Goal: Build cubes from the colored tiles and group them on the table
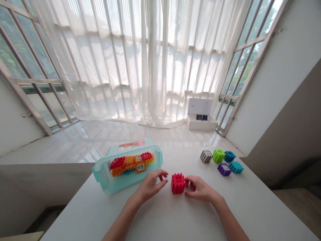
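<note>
A red cube of interlocking plastic building blocks stands on the white table, with a window-like grid on its front. To its left, my left hand is held apart from it, thumb and fingers spread, with nothing between them. On the other side, my right hand has its fingertips right beside the cube's right face; whether they touch it I cannot tell. Its thumb and fingers are apart and hold nothing.
Left of the cube, a translucent teal bin holds red, orange and yellow notched tiles. At the right stand a grey cube, a green cube, a purple cube and blue and teal ones. An open white box holds a phone.
</note>
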Motion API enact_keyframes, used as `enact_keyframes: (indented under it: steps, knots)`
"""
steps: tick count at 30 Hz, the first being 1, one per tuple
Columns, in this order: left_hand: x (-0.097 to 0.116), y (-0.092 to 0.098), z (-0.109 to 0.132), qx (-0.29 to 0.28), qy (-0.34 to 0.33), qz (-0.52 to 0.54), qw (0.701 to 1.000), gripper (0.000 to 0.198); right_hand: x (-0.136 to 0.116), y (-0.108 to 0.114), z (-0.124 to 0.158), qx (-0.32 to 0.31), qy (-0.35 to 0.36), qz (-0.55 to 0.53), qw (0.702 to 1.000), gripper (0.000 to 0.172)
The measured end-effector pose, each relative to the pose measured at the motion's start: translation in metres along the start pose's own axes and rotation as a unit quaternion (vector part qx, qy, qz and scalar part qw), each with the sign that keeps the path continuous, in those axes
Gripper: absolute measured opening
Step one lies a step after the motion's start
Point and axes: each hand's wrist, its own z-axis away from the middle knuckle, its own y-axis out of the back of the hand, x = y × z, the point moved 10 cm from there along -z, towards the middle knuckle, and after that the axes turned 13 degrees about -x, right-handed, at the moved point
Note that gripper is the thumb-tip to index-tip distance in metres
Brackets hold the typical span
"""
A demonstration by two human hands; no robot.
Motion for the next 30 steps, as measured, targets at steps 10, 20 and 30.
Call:
enact_keyframes:
  steps: [10,20,30]
  knots:
    - [-0.032,0.066,0.026,0.228,0.09,-0.306,0.92,0.031,0.007,0.02,0.001,0.102,0.007,0.008,0.995,0.034]
    - [-0.044,0.07,0.027,0.237,0.092,-0.332,0.908,0.029,0.002,0.019,0.0,0.112,0.02,0.018,0.993,0.028]
    - [-0.044,0.074,0.025,0.254,0.076,-0.283,0.922,0.025,0.002,0.019,-0.001,0.115,0.018,0.019,0.993,0.027]
